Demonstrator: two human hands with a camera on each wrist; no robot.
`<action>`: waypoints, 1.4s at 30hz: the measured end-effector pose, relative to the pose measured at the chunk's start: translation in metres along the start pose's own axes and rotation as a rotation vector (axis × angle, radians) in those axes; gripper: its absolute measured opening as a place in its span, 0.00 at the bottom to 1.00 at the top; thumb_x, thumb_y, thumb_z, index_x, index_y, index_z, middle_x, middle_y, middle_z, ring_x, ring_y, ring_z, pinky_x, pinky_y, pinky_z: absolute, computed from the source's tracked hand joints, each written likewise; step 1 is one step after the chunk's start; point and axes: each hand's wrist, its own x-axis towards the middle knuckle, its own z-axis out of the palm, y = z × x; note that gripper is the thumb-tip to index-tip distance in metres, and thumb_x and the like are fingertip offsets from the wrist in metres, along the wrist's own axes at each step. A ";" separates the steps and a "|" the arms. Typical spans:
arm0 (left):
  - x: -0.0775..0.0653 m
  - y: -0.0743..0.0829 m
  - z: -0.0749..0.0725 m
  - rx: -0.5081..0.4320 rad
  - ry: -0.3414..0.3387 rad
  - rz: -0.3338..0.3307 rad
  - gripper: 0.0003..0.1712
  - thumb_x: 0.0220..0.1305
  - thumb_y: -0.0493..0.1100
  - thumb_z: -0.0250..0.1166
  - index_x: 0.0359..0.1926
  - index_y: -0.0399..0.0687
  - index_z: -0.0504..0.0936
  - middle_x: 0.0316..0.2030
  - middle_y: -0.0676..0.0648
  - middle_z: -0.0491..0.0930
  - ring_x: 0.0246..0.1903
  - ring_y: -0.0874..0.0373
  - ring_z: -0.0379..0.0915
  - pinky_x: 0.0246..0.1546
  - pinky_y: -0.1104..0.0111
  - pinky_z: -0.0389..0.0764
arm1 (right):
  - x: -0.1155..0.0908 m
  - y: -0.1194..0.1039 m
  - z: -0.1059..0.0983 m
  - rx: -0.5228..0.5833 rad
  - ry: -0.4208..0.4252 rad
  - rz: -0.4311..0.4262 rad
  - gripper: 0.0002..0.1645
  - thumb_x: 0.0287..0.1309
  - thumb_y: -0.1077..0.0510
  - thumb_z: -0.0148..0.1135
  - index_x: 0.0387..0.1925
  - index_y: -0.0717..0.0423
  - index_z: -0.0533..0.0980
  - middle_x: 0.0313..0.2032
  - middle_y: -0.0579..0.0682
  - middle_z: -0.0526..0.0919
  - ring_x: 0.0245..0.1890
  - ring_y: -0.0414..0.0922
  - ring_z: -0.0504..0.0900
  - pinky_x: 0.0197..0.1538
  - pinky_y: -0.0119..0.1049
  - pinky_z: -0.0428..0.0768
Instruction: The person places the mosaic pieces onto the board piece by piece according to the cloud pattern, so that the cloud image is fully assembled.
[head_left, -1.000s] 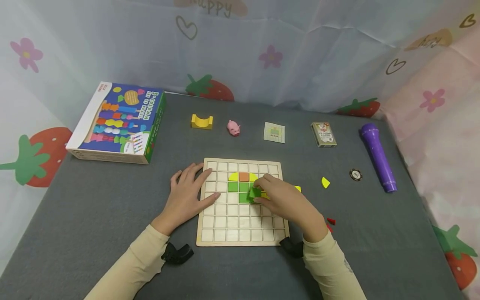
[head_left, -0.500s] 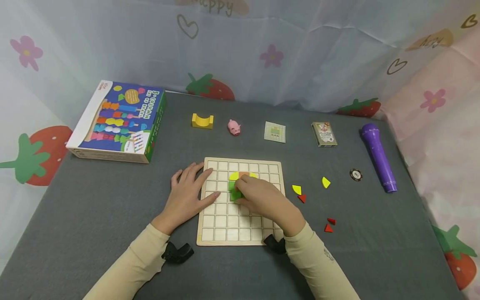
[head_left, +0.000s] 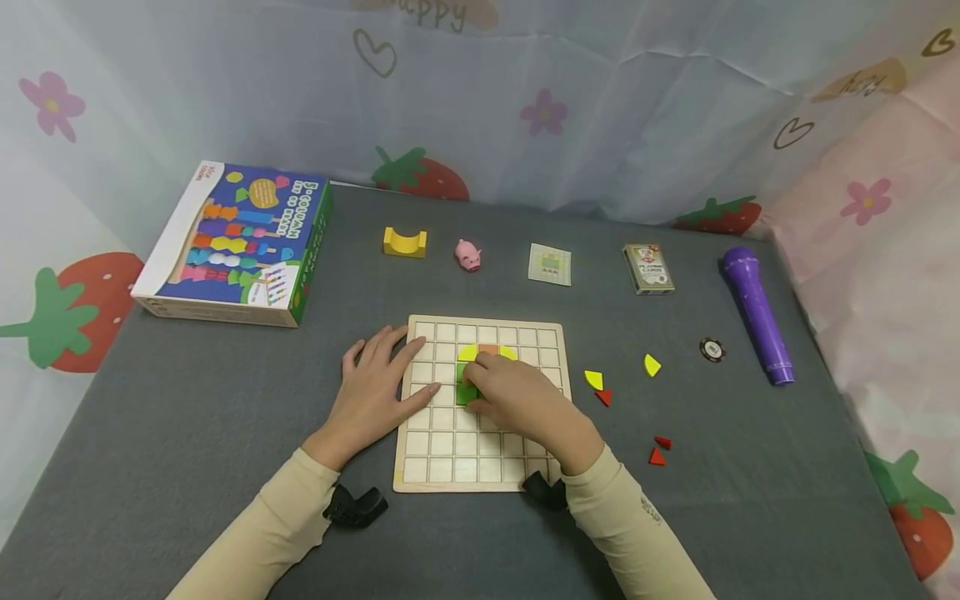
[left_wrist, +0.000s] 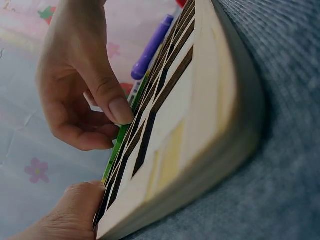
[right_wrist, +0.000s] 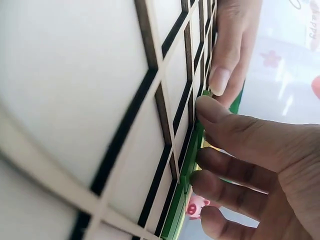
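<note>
A wooden grid board lies on the grey table. My left hand rests with spread fingers on its left edge, thumb over the grid. Over the board's middle, my right hand pinches a green square tile at its cell, thumb and fingertips right at the tile's edges. Just above is another green square, partly behind the fingers. An orange square sits between two yellow rounded-corner tiles in the row beyond. The other green tiles are hidden under my right hand.
Right of the board lie yellow quarter-round pieces and small red triangles. Along the back stand a toy box, yellow arch block, pink pig, pattern card and playing cards. A black chip and purple microphone lie right.
My right hand has moved left across the board with a green tile, which has gone from tilted to flat at a cell. My left hand has stayed in place.
</note>
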 end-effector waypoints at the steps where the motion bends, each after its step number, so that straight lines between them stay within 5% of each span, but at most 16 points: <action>1: 0.000 0.000 0.001 -0.002 0.005 0.002 0.39 0.60 0.64 0.61 0.67 0.50 0.69 0.66 0.39 0.63 0.68 0.42 0.53 0.64 0.40 0.48 | -0.001 0.000 -0.001 0.007 -0.004 0.003 0.14 0.54 0.52 0.70 0.41 0.52 0.79 0.35 0.44 0.77 0.33 0.37 0.73 0.38 0.31 0.76; 7: 0.001 -0.002 0.002 -0.025 0.035 0.039 0.39 0.62 0.62 0.60 0.67 0.47 0.67 0.67 0.38 0.62 0.68 0.41 0.52 0.63 0.40 0.49 | -0.013 0.014 -0.011 0.083 0.030 0.043 0.19 0.55 0.46 0.68 0.42 0.53 0.79 0.36 0.45 0.77 0.31 0.38 0.74 0.36 0.33 0.77; 14: 0.014 -0.020 -0.007 -0.042 -0.156 0.173 0.53 0.57 0.71 0.60 0.74 0.51 0.53 0.72 0.42 0.53 0.73 0.44 0.45 0.68 0.45 0.52 | -0.049 0.054 -0.026 0.127 0.050 0.239 0.15 0.59 0.56 0.66 0.46 0.57 0.77 0.42 0.50 0.79 0.37 0.44 0.79 0.40 0.39 0.79; 18: 0.020 -0.030 -0.009 -0.020 -0.203 0.226 0.52 0.55 0.73 0.59 0.73 0.55 0.56 0.73 0.42 0.51 0.73 0.44 0.43 0.67 0.44 0.51 | -0.066 0.072 -0.028 0.158 -0.018 0.323 0.19 0.60 0.60 0.64 0.52 0.60 0.75 0.46 0.55 0.77 0.42 0.48 0.79 0.44 0.43 0.79; 28: 0.021 -0.033 -0.008 -0.029 -0.167 0.240 0.45 0.57 0.72 0.59 0.70 0.58 0.64 0.73 0.44 0.53 0.73 0.46 0.46 0.66 0.47 0.52 | -0.080 0.095 -0.024 0.193 -0.127 0.420 0.23 0.58 0.64 0.65 0.55 0.60 0.75 0.50 0.57 0.77 0.48 0.52 0.78 0.51 0.48 0.78; 36: 0.022 -0.033 -0.009 -0.027 -0.156 0.253 0.42 0.59 0.69 0.59 0.70 0.57 0.65 0.73 0.44 0.54 0.72 0.46 0.47 0.65 0.46 0.54 | -0.079 0.111 -0.014 0.212 -0.056 0.464 0.19 0.62 0.58 0.63 0.52 0.62 0.75 0.45 0.57 0.78 0.43 0.52 0.79 0.46 0.48 0.78; 42: 0.022 -0.033 -0.010 -0.030 -0.150 0.250 0.40 0.61 0.68 0.58 0.70 0.57 0.65 0.73 0.44 0.54 0.72 0.46 0.48 0.64 0.46 0.55 | -0.084 0.116 -0.012 0.242 0.003 0.438 0.20 0.65 0.60 0.59 0.57 0.60 0.72 0.53 0.57 0.74 0.44 0.51 0.80 0.46 0.48 0.78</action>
